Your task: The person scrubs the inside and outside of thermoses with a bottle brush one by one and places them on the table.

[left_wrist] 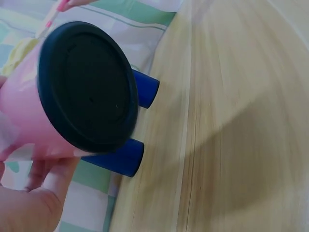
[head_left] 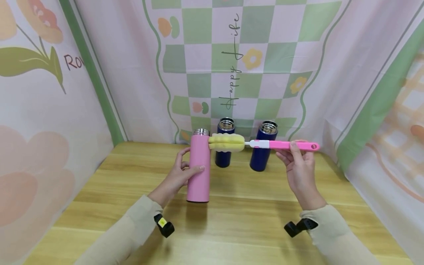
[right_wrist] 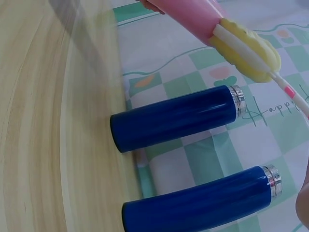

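My left hand (head_left: 180, 173) grips a pink thermos flask (head_left: 199, 169) around its body, held upright above the table with its open steel mouth at the top. The flask's black base (left_wrist: 89, 87) faces the left wrist camera. In my right hand (head_left: 300, 167) is the pink handle of a bottle brush (head_left: 281, 145), pinched between thumb and fingers and held level. Its yellow sponge head (head_left: 228, 142) points left, its tip right at the flask's upper side, below the mouth. In the right wrist view the sponge (right_wrist: 251, 50) overlaps the pink flask.
Two dark blue thermos flasks (head_left: 223, 158) (right_wrist: 178, 116) stand lidless at the back of the wooden table (head_left: 132, 176), behind the brush. A patterned curtain (head_left: 198, 59) hangs close behind them, and more printed cloth (head_left: 49, 129) walls both sides.
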A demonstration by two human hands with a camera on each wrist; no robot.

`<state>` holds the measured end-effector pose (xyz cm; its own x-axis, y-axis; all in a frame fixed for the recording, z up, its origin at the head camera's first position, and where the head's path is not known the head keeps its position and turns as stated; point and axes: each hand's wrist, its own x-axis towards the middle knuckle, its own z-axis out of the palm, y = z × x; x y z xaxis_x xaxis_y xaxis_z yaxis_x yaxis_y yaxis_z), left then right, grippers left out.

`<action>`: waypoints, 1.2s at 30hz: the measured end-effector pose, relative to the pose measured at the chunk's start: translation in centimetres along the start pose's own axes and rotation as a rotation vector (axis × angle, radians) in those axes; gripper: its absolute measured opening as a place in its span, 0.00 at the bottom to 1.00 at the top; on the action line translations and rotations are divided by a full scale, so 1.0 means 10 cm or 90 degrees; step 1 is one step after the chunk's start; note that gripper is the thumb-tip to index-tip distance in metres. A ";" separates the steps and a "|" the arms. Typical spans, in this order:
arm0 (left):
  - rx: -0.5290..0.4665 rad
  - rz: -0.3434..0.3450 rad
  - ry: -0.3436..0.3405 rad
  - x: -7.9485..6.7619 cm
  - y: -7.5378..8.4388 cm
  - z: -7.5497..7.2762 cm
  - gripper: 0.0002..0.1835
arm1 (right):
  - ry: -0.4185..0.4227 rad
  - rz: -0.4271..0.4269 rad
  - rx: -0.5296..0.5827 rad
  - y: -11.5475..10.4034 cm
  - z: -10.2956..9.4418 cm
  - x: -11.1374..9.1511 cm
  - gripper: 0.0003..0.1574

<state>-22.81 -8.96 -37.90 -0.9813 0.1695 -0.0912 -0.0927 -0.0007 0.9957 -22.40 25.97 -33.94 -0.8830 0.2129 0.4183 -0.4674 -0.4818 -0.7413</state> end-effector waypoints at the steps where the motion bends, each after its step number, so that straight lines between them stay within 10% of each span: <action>1: 0.000 0.002 0.001 0.00 0.00 0.00 0.47 | 0.000 0.000 0.001 0.00 0.00 0.00 0.13; 36: -0.080 0.054 0.020 0.02 0.06 0.00 0.49 | -0.070 0.051 0.011 0.00 -0.09 -0.14 0.06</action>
<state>-23.07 -8.90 -37.30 -0.9911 0.1327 -0.0101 -0.0285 -0.1378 0.9900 -21.22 26.45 -35.05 -0.9072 0.0789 0.4133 -0.3932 -0.5087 -0.7659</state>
